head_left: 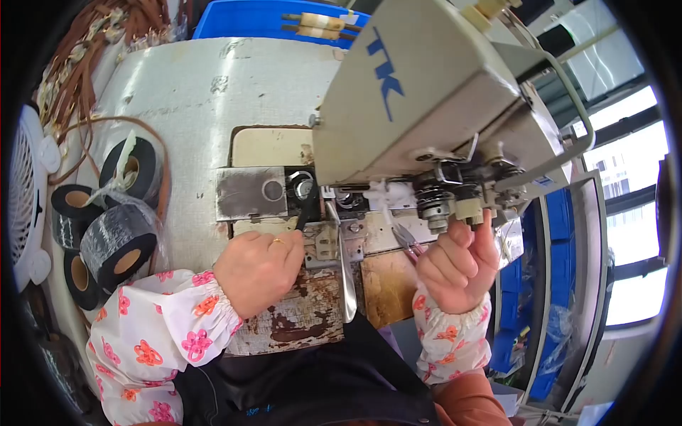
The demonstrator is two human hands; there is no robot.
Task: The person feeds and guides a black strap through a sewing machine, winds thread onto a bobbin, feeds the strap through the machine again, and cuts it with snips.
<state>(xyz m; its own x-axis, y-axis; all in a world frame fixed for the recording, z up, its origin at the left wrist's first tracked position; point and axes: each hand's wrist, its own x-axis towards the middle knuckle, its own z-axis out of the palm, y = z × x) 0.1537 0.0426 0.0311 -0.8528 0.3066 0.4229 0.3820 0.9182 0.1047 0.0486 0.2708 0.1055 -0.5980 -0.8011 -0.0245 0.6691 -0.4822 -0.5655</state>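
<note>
My left hand [261, 271], with a ring on one finger, is closed at the end of a narrow black strip [310, 207]. The strip runs up beside the round metal part [302, 186] in the bed of an industrial sewing machine [412, 92]. On the right, my right hand [458, 266] is raised under the machine head, fingers curled. Its thumb and forefinger are at a cream-coloured knob [468, 209] next to the tension discs [431, 201]. Red-handled pliers [408, 240] lie just left of that hand, partly hidden by it. A long metal lever [346, 284] hangs between my hands.
Rolls of black tape [118, 241] sit on the left of the table [181, 92], next to a white fan [30, 199]. Brown straps [89, 53] are heaped at the back left. Behind the table stands a blue bin [241, 20]; blue shelf bins [560, 259] are at right.
</note>
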